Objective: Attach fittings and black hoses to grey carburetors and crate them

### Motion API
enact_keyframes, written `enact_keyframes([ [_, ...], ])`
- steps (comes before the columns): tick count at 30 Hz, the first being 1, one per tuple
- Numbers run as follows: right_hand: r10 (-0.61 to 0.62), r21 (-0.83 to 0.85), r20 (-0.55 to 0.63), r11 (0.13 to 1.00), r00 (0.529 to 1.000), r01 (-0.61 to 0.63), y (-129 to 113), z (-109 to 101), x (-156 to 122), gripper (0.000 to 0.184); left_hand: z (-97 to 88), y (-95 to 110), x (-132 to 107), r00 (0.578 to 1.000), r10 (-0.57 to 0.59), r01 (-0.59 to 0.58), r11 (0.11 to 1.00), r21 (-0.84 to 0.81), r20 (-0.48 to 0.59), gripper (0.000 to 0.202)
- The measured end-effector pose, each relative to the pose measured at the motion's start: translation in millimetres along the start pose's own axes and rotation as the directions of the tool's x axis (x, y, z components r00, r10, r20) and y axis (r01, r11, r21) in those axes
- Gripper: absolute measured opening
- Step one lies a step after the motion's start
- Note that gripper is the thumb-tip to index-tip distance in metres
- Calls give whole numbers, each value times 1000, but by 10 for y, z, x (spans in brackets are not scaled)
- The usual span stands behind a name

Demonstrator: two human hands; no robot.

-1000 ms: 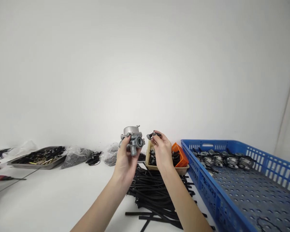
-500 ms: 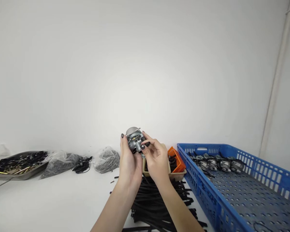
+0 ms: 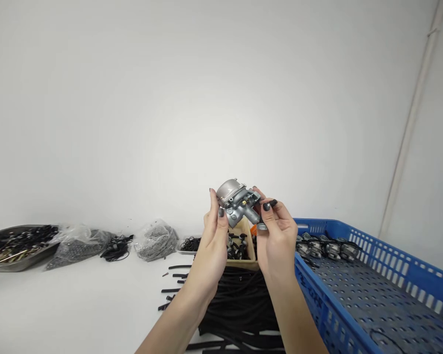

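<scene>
Holding the silver metal part [image 3: 232, 191] just right of the frame's centre, my left fingers [image 3: 223, 226] close around its left side, while my right fingers [image 3: 271, 219] pinch a small dark piece with a grey round end [image 3: 262, 226] against its right side. The part sits tilted, well above the counter [image 3: 96, 305].

Behind my wrists, at lower centre, a cream bin [image 3: 245, 264] holds black pieces, many with grey ends; a sliver of orange basket [image 3: 254, 229] shows beside it. Left of the bin, a shallow dish [image 3: 186, 252] carries thin black coils. At the left edge a metal tray [image 3: 33, 260] is heaped with black and brass-coloured pieces. Two clear bags, one near that tray [image 3: 79, 241] and one nearer the centre [image 3: 155, 241], hold masses of small grey bits. Across the lower right, a blue crate [image 3: 391, 254] has a row of metal units with black tubes [image 3: 332, 248] at its far end and a thin dark cord [image 3: 386, 339] near the bottom edge.

A black cord bundle [image 3: 117, 247] lies between the bags. Black strips [image 3: 239, 300] spread beneath my forearms, which partly cover them, and my right hand hides most of the orange basket.
</scene>
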State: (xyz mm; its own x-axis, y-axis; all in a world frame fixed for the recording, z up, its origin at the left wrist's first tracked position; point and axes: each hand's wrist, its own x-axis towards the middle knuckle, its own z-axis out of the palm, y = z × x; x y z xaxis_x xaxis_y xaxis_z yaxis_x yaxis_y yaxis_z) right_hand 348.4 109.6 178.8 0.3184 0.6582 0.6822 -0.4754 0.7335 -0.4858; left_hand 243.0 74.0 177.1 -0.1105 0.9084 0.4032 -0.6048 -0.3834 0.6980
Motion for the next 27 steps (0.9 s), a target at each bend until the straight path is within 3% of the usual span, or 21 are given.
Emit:
enact_keyframes([
  [3,2,8,9,1000,1000,-3,-70,-38,45,12,-17,-22,19,1000,-10,7,982,188,18,56],
  [6,58,57,46,997,997,-60,-83,-53,75,12,-89,-50,95,989,85,-117,947,299,117,71],
  [9,162,111,67,979,984,-169,-58,-30,66,15,-197,-33,173,942,265,-331,825,457,204,96],
  [11,227,136,71,962,971,-235,-28,-3,48,19,-241,22,189,909,343,-415,714,563,235,108],
  [14,293,140,82,943,953,-302,0,32,28,23,-226,132,150,914,297,-405,634,659,276,110],
  [19,254,120,80,957,964,-263,-83,22,32,25,-120,172,89,950,96,-283,668,689,298,95],
  [22,224,130,91,963,970,-235,-160,19,26,24,-126,79,142,934,151,-329,713,620,323,78],
  [27,223,259,56,938,973,-230,-183,100,-44,22,-242,-53,280,898,257,-388,847,363,358,72],
])
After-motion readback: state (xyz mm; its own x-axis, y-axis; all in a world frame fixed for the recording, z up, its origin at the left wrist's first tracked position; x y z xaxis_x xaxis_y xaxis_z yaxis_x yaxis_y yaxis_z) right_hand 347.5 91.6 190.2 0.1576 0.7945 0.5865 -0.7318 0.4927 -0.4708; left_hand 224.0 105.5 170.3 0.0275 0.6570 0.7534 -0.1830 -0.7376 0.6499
